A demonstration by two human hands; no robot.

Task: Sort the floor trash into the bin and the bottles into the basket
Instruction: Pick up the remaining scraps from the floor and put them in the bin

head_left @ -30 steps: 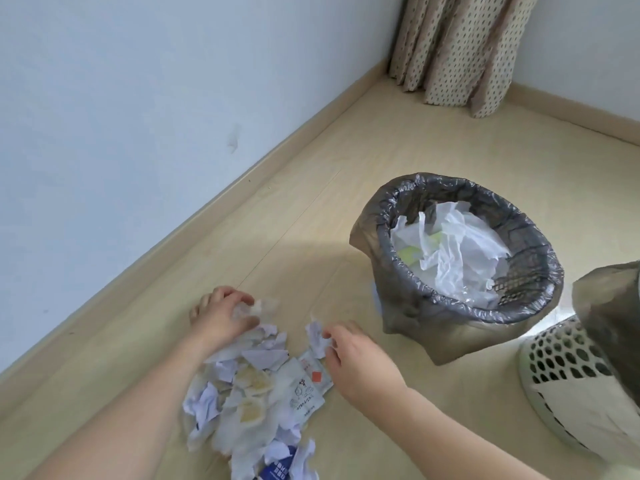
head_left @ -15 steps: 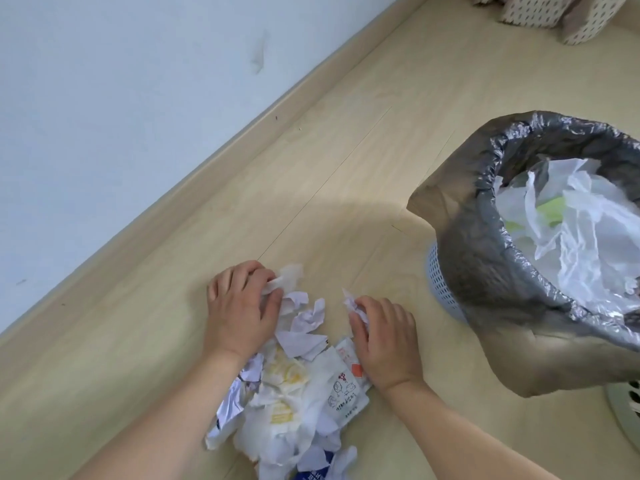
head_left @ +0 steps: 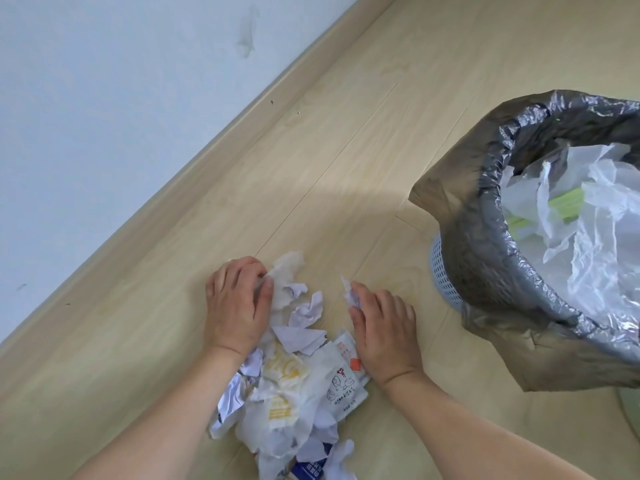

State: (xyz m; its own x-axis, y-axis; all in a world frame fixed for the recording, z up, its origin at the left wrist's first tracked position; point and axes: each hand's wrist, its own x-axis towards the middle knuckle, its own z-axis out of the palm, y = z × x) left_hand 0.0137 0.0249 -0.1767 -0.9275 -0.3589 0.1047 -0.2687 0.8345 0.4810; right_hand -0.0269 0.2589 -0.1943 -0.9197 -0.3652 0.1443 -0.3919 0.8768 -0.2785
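A heap of crumpled white paper, tissues and wrappers (head_left: 294,386) lies on the wooden floor between my two hands. My left hand (head_left: 237,306) rests on the heap's left side, its fingers curled round a crumpled tissue (head_left: 287,271) at the far end. My right hand (head_left: 384,327) lies palm down on the heap's right side, and its thumb and forefinger pinch a small paper scrap (head_left: 349,292). The bin (head_left: 485,244), lined with a grey bag, stands to the right and holds white plastic and something green. No bottle is in view.
A white wall (head_left: 104,116) with a wooden skirting board (head_left: 214,143) runs diagonally on the left. Bare wooden floor (head_left: 346,150) stretches beyond the heap. The rim of a pale object (head_left: 628,414) shows at the right edge, below the bin.
The view has dropped and closed in on the heap. Both hands have kept to the heap's sides, drawing the scraps slightly together; the curtain and white basket have left the view.
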